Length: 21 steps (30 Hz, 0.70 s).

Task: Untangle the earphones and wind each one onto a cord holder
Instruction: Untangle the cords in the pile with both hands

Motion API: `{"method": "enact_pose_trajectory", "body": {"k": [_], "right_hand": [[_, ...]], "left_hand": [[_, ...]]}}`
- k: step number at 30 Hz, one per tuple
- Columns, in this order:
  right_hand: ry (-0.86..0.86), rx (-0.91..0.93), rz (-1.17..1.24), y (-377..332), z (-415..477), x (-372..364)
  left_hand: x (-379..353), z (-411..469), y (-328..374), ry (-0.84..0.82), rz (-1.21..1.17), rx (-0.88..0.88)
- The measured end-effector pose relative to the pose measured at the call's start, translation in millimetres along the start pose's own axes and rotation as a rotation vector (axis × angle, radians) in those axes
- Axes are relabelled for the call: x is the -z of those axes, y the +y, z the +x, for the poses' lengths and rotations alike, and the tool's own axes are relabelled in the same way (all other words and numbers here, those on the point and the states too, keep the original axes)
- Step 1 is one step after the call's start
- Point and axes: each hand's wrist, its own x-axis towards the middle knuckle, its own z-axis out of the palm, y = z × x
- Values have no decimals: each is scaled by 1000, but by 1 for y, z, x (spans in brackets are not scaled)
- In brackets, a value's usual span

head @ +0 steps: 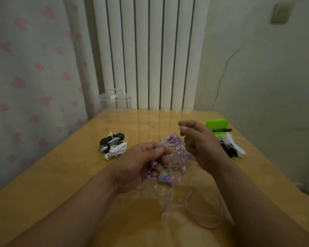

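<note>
The fingers [159,151] of the left hand [141,166] are curling round one side of the earphone tangle [177,154]. The thumb is pressing cords against the forefinger, and purple earbuds [153,164] are showing at the palm. The right hand [202,143] is pinching thumb to forefinger above the tangle, with its other fingers curled. The strand in that pinch is too thin to make out; from the pose, it is probably a cord being drawn out of the knot.

The tangle is hanging between both hands, just above the worktop [78,175], and is mixing purple and white cords. A loose purple cord [188,196] is trailing from the tangle onto the worktop on its near side.

Handling: the cords are probably light, limp and thin, offering little resistance until a loop tightens. Hard pulling is likely to lock the knot or strain the joints at the earbuds. The best hold is likely a free end, plug or earbud, fed back through the loops while the other hand is cradling the mass loosely.

Left of the tangle and well apart from it, a black and white bundle [112,145] is lying on the worktop, apparently earphones already wound. Right of the tangle, flat black and white cord holders [232,147] are lying near a green item [217,124] and a pen [222,130].

Containers: a clear lidded box [115,100] is standing beyond the tangle at the far worktop edge. Its contents cannot be told.
</note>
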Motion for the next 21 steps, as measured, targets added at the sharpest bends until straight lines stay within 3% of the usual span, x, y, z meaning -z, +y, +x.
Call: {"method": "enact_pose_trajectory", "body": {"k": [4, 9, 14, 18, 21], "right_hand": [[59, 0, 122, 4, 4, 17], [115, 8, 153, 3, 8, 26], [175, 23, 141, 4, 11, 28], [238, 64, -25, 8, 11, 24], [284, 158, -485, 12, 8, 22]], "left_hand": [[-4, 19, -1, 77, 242, -32], [2, 21, -11, 70, 377, -53], [16, 23, -9, 64, 323, -33], [26, 20, -8, 7, 344, 25], [24, 15, -7, -40, 351, 40]]}}
